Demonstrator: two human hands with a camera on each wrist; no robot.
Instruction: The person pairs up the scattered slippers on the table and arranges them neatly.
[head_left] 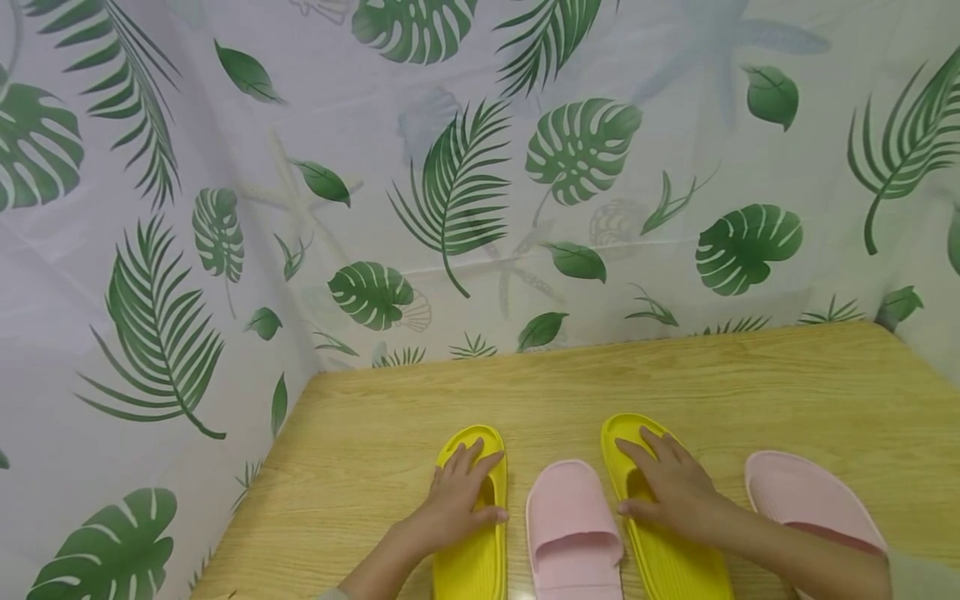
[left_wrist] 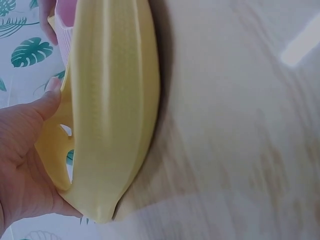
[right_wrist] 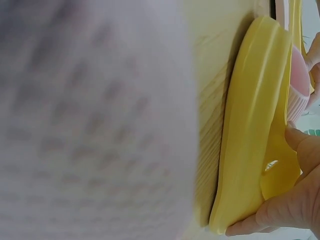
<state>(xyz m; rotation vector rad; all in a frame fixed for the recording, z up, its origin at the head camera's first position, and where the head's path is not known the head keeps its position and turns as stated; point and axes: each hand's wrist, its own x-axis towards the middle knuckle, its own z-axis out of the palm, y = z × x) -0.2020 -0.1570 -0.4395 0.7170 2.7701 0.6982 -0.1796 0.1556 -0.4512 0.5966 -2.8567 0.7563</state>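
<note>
Two yellow slippers lie flat, toes pointing away. My left hand (head_left: 450, 504) rests over the strap of the left yellow slipper (head_left: 472, 575), fingers spread toward its toe, thumb at its inner edge. On the right yellow slipper (head_left: 675, 567) lies my right hand (head_left: 675, 492), its fingers likewise stretched out over the toe end. Both wrist views show a thumb against the strap's side and fingers near the toe tip. Between the yellow pair sits a pink slipper (head_left: 570, 500). Another pink slipper (head_left: 806, 487) is at the far right, partly hidden by my right forearm.
All the slippers stand on a wood-grain tabletop (head_left: 390, 417). Behind and to the left hangs a white cloth (head_left: 480, 325) printed with green leaves. A blurred pale, dotted surface (right_wrist: 95, 120) fills much of the right wrist view, very close to the camera.
</note>
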